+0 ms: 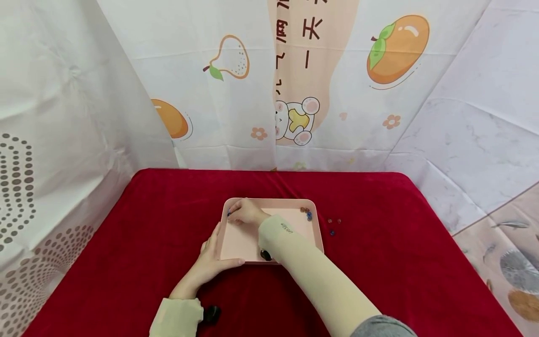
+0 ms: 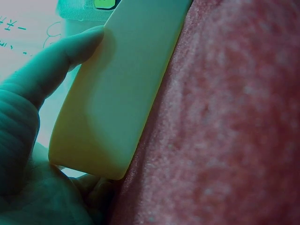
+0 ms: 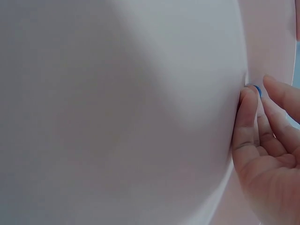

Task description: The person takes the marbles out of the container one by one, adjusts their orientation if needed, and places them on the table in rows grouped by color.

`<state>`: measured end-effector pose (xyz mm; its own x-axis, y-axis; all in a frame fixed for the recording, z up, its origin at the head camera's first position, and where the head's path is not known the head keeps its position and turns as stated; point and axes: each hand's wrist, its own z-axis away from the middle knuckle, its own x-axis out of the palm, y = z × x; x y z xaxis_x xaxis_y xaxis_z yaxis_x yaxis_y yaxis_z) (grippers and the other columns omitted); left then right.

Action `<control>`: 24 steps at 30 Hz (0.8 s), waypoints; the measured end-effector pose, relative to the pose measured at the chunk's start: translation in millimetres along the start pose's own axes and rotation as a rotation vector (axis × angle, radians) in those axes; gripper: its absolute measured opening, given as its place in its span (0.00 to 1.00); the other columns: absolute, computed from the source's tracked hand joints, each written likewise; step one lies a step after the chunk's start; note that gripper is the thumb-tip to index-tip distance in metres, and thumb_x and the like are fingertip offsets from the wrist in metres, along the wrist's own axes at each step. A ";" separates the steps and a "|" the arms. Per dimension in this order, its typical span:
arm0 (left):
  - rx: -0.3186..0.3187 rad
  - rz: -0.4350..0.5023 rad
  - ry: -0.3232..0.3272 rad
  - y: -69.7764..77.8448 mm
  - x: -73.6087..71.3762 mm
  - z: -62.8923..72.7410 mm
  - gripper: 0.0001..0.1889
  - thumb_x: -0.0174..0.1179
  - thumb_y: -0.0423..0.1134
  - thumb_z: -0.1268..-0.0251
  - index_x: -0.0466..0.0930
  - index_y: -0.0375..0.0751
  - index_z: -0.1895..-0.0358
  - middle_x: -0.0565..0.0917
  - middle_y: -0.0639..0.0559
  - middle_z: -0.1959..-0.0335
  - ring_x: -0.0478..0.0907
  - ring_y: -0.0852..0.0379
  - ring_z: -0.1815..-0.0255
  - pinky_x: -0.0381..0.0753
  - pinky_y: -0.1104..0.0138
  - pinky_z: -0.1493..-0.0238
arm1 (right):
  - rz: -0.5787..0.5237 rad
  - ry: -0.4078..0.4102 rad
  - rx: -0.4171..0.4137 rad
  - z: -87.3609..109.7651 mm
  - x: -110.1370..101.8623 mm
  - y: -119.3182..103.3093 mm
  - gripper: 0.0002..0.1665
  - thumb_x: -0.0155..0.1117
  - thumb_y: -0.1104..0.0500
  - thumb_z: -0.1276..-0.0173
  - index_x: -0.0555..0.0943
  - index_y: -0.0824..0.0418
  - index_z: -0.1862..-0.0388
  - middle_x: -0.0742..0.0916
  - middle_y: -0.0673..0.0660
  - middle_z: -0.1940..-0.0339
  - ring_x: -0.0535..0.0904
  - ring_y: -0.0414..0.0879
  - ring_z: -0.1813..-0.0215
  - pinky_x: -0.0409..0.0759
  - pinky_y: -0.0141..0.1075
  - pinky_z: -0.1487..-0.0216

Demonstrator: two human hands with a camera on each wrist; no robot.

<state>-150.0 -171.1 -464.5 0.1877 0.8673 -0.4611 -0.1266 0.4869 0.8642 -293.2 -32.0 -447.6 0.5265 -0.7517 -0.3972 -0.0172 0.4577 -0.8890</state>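
A shallow pale pink tray (image 1: 244, 243) lies on the red cloth. My left hand (image 1: 208, 262) holds its near left corner, thumb along the front rim and fingers beside the left wall. In the left wrist view the thumb (image 2: 70, 49) rests against the tray wall (image 2: 126, 84). My right hand (image 1: 249, 213) reaches across into the far left corner of the tray. Its fingertips pinch a small round blue bead (image 3: 258, 90) close to the wall; the fingers partly cover it. In the tray's far right corner sit brown beads (image 1: 302, 210) and blue beads (image 1: 309, 216).
Right of the tray, two small brown beads (image 1: 330, 220) and one blue bead (image 1: 332, 232) lie on the red cloth (image 1: 379, 262). A printed white curtain (image 1: 236, 107) hangs behind the table. The right sleeve (image 1: 311, 267) crosses over the tray's front rim.
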 end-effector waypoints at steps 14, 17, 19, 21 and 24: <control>0.002 -0.016 0.004 -1.4 0.7 0.2 0.67 0.76 0.54 0.52 0.31 0.50 0.19 0.43 0.35 0.20 0.39 0.37 0.22 0.51 0.34 0.29 | 0.185 0.070 -0.033 -0.8 9.5 1.4 0.07 0.71 0.65 0.38 0.87 0.67 0.62 0.87 0.53 0.76 0.73 0.35 0.78 0.72 0.24 0.75; 0.000 -0.015 -0.001 -1.7 1.0 0.4 0.67 0.76 0.55 0.52 0.30 0.51 0.19 0.41 0.36 0.20 0.39 0.37 0.22 0.52 0.33 0.30 | 0.222 0.077 -0.032 -0.6 10.2 1.3 0.06 0.72 0.64 0.38 0.87 0.65 0.63 0.89 0.54 0.70 0.74 0.35 0.76 0.73 0.24 0.73; 0.000 -0.013 -0.003 -1.7 1.0 0.5 0.67 0.76 0.55 0.52 0.30 0.51 0.19 0.40 0.36 0.19 0.38 0.37 0.21 0.52 0.33 0.30 | 0.242 0.082 -0.034 -0.3 10.1 1.0 0.06 0.73 0.63 0.39 0.87 0.65 0.64 0.89 0.54 0.70 0.74 0.35 0.76 0.73 0.24 0.73; 0.003 -0.011 -0.003 -1.6 1.0 0.6 0.67 0.76 0.55 0.51 0.31 0.51 0.19 0.39 0.37 0.19 0.38 0.37 0.21 0.51 0.32 0.30 | 0.257 0.086 -0.038 -0.1 9.9 0.9 0.06 0.74 0.62 0.39 0.87 0.64 0.65 0.88 0.52 0.71 0.73 0.35 0.76 0.72 0.24 0.73; 0.007 -0.009 -0.003 -1.3 0.7 0.7 0.66 0.76 0.55 0.51 0.31 0.53 0.19 0.38 0.40 0.19 0.37 0.37 0.21 0.51 0.32 0.30 | 0.263 0.077 -0.051 0.6 8.6 -0.1 0.06 0.74 0.61 0.39 0.87 0.63 0.67 0.85 0.49 0.75 0.72 0.34 0.76 0.70 0.23 0.74</control>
<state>-149.0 -171.2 -465.8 0.1915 0.8627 -0.4680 -0.1185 0.4937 0.8615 -288.2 -38.3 -450.8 0.4318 -0.6452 -0.6303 -0.1886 0.6188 -0.7626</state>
